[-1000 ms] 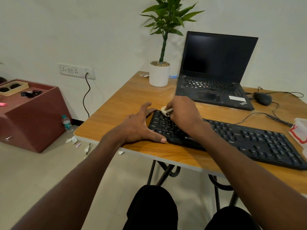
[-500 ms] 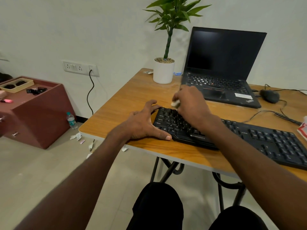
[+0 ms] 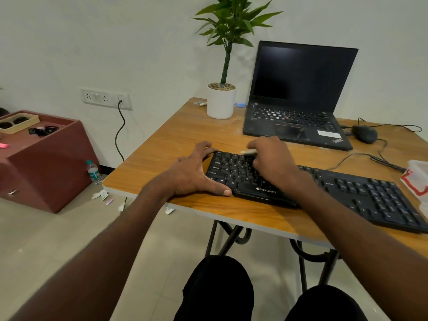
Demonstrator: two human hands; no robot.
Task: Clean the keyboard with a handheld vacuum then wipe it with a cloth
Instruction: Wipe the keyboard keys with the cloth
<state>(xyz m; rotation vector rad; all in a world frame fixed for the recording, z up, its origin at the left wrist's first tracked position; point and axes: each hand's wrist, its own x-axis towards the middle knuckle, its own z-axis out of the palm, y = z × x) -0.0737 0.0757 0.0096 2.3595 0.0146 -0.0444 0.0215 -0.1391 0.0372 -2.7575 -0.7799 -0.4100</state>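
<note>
Head view: a white-walled room with a pale tiled floor (image 3: 58, 239), where a wooden table (image 3: 176, 135) carries an open laptop (image 3: 298, 96), a black keyboard (image 3: 361, 193) at its near edge, and a potted plant (image 3: 221, 101). The left hand (image 3: 192, 172) lies flat, fingers spread, against the keyboard's left end. The right hand (image 3: 273, 161), fingers curled, pinches a small pale cloth (image 3: 249, 152) over the keys.
</note>
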